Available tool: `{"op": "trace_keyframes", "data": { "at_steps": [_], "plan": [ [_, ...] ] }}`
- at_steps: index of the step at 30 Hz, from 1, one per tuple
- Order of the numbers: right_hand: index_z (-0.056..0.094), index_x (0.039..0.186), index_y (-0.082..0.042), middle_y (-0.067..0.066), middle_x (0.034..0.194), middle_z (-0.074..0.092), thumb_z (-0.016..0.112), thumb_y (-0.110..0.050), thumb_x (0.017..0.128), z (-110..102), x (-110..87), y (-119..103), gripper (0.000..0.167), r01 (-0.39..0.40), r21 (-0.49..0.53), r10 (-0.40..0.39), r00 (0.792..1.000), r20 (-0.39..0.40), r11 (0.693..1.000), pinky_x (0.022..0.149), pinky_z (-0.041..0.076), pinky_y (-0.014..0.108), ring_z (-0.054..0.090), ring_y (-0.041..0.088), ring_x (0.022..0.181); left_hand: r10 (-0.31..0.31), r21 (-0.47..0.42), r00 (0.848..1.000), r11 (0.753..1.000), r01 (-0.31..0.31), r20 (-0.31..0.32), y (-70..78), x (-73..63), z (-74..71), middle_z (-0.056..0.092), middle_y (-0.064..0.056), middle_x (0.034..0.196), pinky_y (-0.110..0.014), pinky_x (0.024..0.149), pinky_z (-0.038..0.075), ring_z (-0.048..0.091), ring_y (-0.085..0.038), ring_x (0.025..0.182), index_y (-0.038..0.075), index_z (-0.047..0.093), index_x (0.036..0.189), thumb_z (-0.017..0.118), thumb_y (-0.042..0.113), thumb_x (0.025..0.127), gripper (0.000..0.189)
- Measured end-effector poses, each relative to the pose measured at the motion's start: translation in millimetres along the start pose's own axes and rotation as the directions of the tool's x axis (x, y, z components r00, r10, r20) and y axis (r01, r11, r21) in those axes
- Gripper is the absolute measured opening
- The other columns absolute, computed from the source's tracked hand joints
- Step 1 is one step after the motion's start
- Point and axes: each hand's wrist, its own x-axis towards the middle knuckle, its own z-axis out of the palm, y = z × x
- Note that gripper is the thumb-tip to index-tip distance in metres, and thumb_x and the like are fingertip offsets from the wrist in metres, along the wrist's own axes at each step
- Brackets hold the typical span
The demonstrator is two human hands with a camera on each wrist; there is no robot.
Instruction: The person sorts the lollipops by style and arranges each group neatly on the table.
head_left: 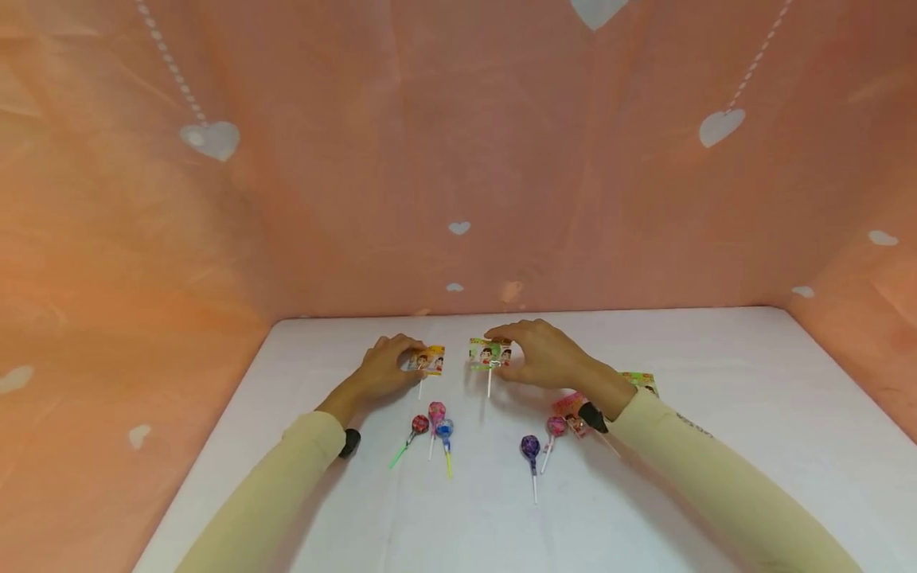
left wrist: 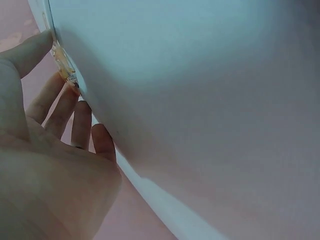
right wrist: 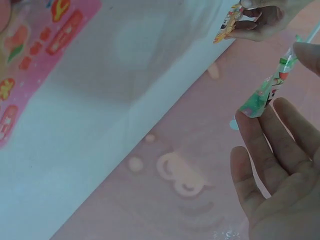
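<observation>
My left hand (head_left: pixel 387 368) pinches a lollipop in a flat orange wrapper (head_left: pixel 428 360), its white stick pointing down. In the left wrist view that orange wrapper (left wrist: pixel 65 65) lies between thumb and fingertips. My right hand (head_left: pixel 546 356) holds a lollipop in a flat green wrapper (head_left: pixel 490 353) by its edges, level with the orange one and a short gap to its right. The right wrist view shows the green wrapper (right wrist: pixel 267 90) between thumb and fingers, with the left hand (right wrist: pixel 267 20) and its orange wrapper (right wrist: pixel 229 23) beyond.
Nearer me lie red (head_left: pixel 419 424), pink (head_left: pixel 437 411) and blue (head_left: pixel 445 430) round lollipops. To the right are a purple lollipop (head_left: pixel 530 447), a pink one (head_left: pixel 556 426), a flat pink-red packet (head_left: pixel 571 407) and a green packet (head_left: pixel 640 381), partly behind my right wrist. Peach cloth (head_left: pixel 501 159) walls the white table (head_left: pixel 473 525).
</observation>
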Motion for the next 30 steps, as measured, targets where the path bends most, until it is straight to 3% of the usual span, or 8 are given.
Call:
{"op": "trace_keyframes", "data": {
  "at_steps": [6,15,22,30],
  "plan": [
    [0.062,0.133,-0.016,0.002,0.118,0.072,0.072,-0.037,0.085,4,3.6,1,0.054,0.019,0.008,-0.019,1.0,-0.002,1.0,0.098,0.049,0.045,0.065,0.025,0.112,-0.031,-0.023,0.999,0.999,0.031,0.011,2.1,-3.2,-0.2,0.054,-0.002,0.143,-0.056,0.108,0.03,0.041,-0.029,0.124,0.021,0.058,0.134,0.072,0.031,0.09,0.048],
    [0.061,0.134,-0.016,0.001,0.122,0.071,0.07,-0.041,0.087,6,15.3,0,0.054,0.03,0.006,-0.031,0.999,0.028,1.0,0.104,0.045,0.048,0.062,0.025,0.118,-0.03,-0.05,0.999,0.998,0.032,0.023,2.6,-8.5,-6.7,0.053,-0.003,0.143,-0.056,0.109,0.026,0.04,-0.03,0.125,0.019,0.058,0.134,0.072,0.03,0.091,0.046],
    [0.061,0.134,-0.016,0.0,0.122,0.071,0.072,-0.04,0.087,14,21.0,3,0.054,0.027,0.025,-0.028,0.999,0.045,0.999,0.1,0.049,0.043,0.064,0.023,0.114,0.039,0.09,0.997,0.995,-0.045,0.064,5.6,-1.5,-1.8,0.052,-0.003,0.139,-0.054,0.104,0.03,0.04,-0.027,0.118,0.016,0.054,0.133,0.066,0.035,0.093,0.046],
    [0.061,0.135,-0.018,0.0,0.125,0.07,0.072,-0.043,0.087,24,23.7,4,0.055,0.0,0.023,-0.002,0.999,0.055,1.0,0.102,0.048,0.044,0.063,0.023,0.116,0.024,0.191,0.994,0.981,-0.044,0.105,15.0,-3.2,0.8,0.05,-0.005,0.138,-0.053,0.104,0.032,0.04,-0.027,0.118,0.013,0.05,0.135,0.061,0.035,0.094,0.048]
  ]
}}
